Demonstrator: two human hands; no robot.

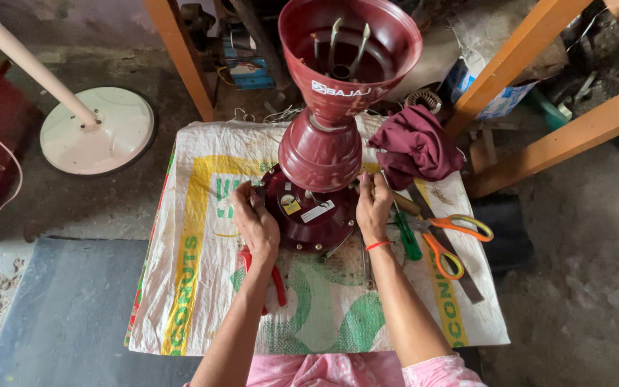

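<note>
**A:** Anyone done one of these? Dark red metal ceiling fan motor housing (309, 215) sits mid-frame on a white woven plastic sack with yellow and green print (195, 287) spread over the counter. The tall maroon cup-shaped canopy and downrod cover (338, 79) sticks up from it toward the top of the frame.

**B:** Hand position looks decent. Left hand (256, 226) is on the left rim of the housing, fingers curled closed over the edge. Right hand (372, 208) is on the right rim, fingers bent and pressing against it. I can't tell if either is pinching a screw or just steadying the body.

**A:** Any tips?

**B:** I'd keep both palms opposite each other like that so the round body can't roll, and turn it a bit at a time rather than yanking. That tall top makes it tippy, I reckon, so keep it pressed down onto the sack.

**A:** Tools?

**B:** Red-handled pliers (277, 281) lie just below the left wrist, a green-handled screwdriver (408, 240) and orange-handled scissors (447, 240) right of centre, and a crumpled maroon cloth (417, 147) upper right. All close by. There's a white round pedestal base (98, 130) on the floor, upper left.
</note>
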